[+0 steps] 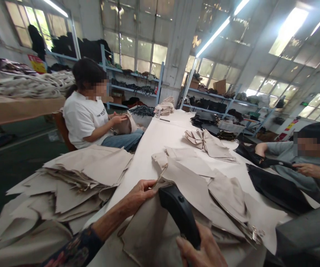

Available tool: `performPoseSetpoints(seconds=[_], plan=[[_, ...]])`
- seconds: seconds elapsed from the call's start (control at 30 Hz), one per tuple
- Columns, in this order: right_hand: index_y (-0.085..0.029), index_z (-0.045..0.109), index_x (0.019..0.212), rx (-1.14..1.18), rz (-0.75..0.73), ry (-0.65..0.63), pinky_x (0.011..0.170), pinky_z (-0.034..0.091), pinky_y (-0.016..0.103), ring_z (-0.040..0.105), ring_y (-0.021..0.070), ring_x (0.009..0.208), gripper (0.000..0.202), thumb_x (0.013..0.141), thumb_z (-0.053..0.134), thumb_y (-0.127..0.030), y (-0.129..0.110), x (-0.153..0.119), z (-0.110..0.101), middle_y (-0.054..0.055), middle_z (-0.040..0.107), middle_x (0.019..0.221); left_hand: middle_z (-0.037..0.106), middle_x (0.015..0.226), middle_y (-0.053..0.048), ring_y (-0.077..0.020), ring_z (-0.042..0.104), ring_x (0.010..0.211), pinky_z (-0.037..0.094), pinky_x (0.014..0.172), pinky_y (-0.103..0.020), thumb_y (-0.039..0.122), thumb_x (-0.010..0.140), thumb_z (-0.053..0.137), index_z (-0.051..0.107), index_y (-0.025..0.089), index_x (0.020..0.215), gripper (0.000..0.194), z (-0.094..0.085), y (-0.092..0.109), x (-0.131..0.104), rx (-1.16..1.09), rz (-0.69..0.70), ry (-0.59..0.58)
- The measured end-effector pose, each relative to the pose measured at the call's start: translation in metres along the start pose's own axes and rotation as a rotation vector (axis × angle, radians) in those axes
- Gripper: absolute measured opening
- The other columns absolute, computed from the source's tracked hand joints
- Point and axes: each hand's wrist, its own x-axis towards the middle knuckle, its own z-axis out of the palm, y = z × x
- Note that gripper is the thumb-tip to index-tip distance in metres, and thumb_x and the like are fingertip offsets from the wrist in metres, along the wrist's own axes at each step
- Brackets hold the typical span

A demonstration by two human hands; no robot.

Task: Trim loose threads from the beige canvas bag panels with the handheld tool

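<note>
My left hand point(142, 193) pinches the upper edge of a beige fabric piece point(149, 226) at the lower middle. In my right hand point(201, 246) is a black handheld tool point(178, 211), its fingers wrapped round the lower part. The tool's head lies against the same fabric, just right of my left fingertips. More beige pieces point(190, 181) lie beyond and to the right, some with metal parts at their edges. What the tool's tip touches is hidden.
Stacked beige pieces point(93, 167) fill the left side. A person in a white shirt point(83, 115) sits at the left, handling fabric. Another person in grey point(285, 167) works at the right beside black pieces point(278, 187). More stacks stand along the white table point(156, 137).
</note>
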Motion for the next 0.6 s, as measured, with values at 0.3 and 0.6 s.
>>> performPoseSetpoints(seconds=[0.3, 0.6], plan=[[-0.016, 0.053, 0.083, 0.05, -0.154, -0.104, 0.045, 0.042, 0.02, 0.054, 0.0116, 0.046, 0.025, 0.083, 0.052, -0.041, -0.044, 0.017, -0.006, -0.004, 0.054, 0.051, 0.071, 0.082, -0.011, -0.0209, 0.065, 0.065, 0.05, 0.062, -0.029, 0.033, 0.071, 0.071, 0.066, 0.011, 0.108, 0.044, 0.033, -0.043, -0.021, -0.291, 0.055, 0.102], [-0.017, 0.055, 0.086, -0.051, -0.005, -0.055, 0.051, 0.047, 0.025, 0.057, 0.0152, 0.046, 0.031, 0.077, 0.052, -0.047, -0.016, -0.008, 0.001, -0.003, 0.055, 0.051, 0.072, 0.081, -0.011, -0.0196, 0.066, 0.063, 0.052, 0.061, -0.028, 0.021, 0.068, 0.071, 0.066, 0.011, 0.108, 0.041, 0.026, -0.045, -0.014, -0.441, 0.076, 0.278]])
